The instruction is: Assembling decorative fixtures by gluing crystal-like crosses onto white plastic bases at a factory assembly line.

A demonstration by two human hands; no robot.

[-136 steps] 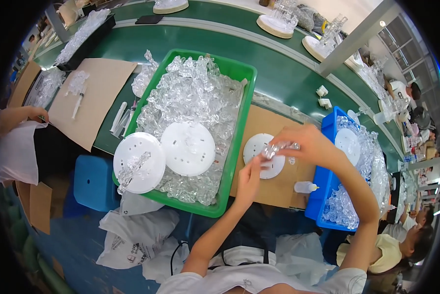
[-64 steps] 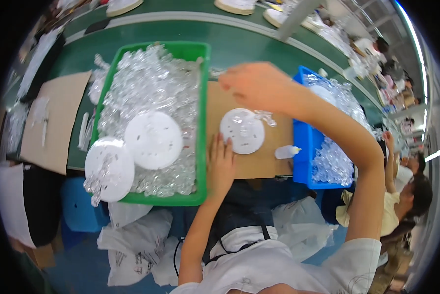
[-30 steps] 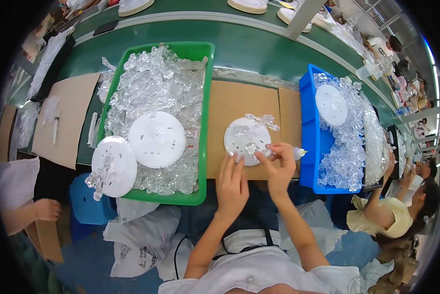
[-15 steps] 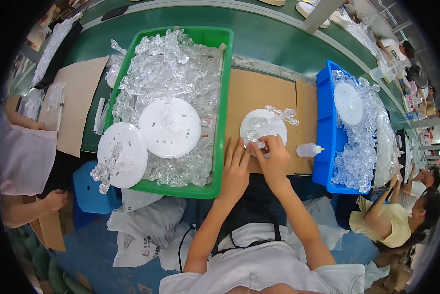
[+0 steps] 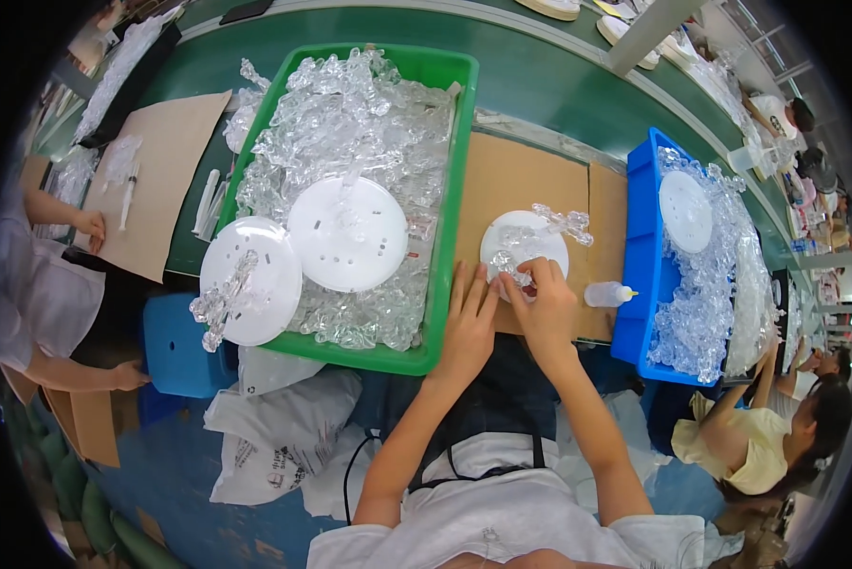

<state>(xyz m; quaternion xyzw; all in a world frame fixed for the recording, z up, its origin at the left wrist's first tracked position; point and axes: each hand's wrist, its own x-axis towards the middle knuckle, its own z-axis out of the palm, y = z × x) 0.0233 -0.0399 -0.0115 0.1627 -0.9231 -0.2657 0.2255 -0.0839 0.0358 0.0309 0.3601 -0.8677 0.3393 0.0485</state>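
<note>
A round white plastic disc (image 5: 551, 248) lies on the cardboard in front of me, with clear, knobbly plastic pieces (image 5: 570, 224) on it. My right hand (image 5: 547, 305) is over the disc's near edge, its thumb and fingers pinched round a small clear plastic piece, partly hidden by the fingertips. My left hand (image 5: 468, 321) rests at the disc's near left edge, open, its fingers stretched out on the cardboard. Just right of my right hand, a small squeeze bottle (image 5: 609, 294) with a yellow tip lies on its side.
A green crate (image 5: 462, 180) heaped with clear pieces stands left; two white discs (image 5: 348, 223) lie on it, one overhanging its near left corner. To the right is a blue bin (image 5: 639, 204) of similar pieces. At far left a co-worker's hand (image 5: 127, 376) is near a blue stool (image 5: 181, 343).
The view has shifted slightly, so the crate and disc appear further right. Both my hands stay at the disc, the right still pinching. The co-worker's lower hand has moved toward the blue stool.
</note>
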